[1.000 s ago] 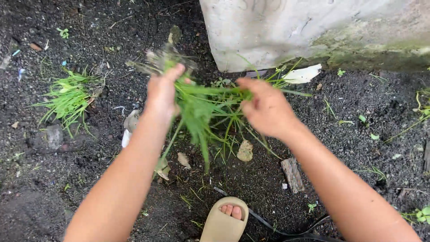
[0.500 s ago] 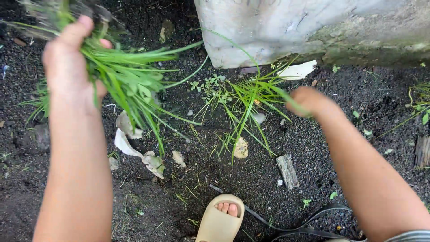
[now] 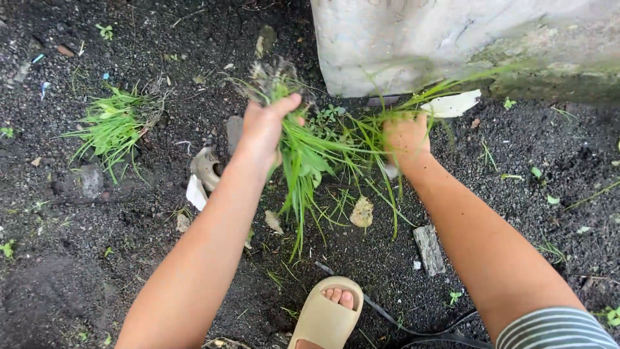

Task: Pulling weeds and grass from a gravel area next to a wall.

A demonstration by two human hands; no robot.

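Now both hands [image 3: 336, 132] on grass [image 3: 310, 155].

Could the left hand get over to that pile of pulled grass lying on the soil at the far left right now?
Probably not empty: the left hand is closed on a grass tuft. The soil between it and the grass pile looks free of obstacles, with only small debris nearby.

Matt, crumbly dark soil [image 3: 97, 271], rough weathered concrete block [image 3: 413, 45], smooth matt rubbery beige sandal [image 3: 326, 317], thin glossy grass blades [image 3: 310, 161]
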